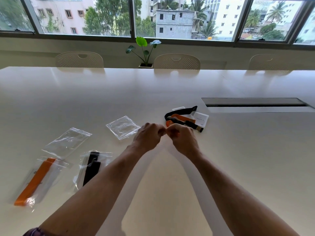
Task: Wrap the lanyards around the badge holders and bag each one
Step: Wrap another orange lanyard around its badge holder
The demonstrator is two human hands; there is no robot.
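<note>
1. Loose lanyards (184, 119) lay heaped at one o'clock from the hands, long axis running ten-to-four.
2. Right hand (183, 136) sat nearer; left hand (147, 135) adjacent. Fingers curled; contents indiscernible.
3. Empty bags (122, 127) lay at ten o'clock on the bench (238, 159).

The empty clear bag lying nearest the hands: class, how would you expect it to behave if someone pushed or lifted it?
The empty clear bag is thin wrinkled film, so probably floppy and very light. On the glossy table it would likely slide rather than stay put.
</note>
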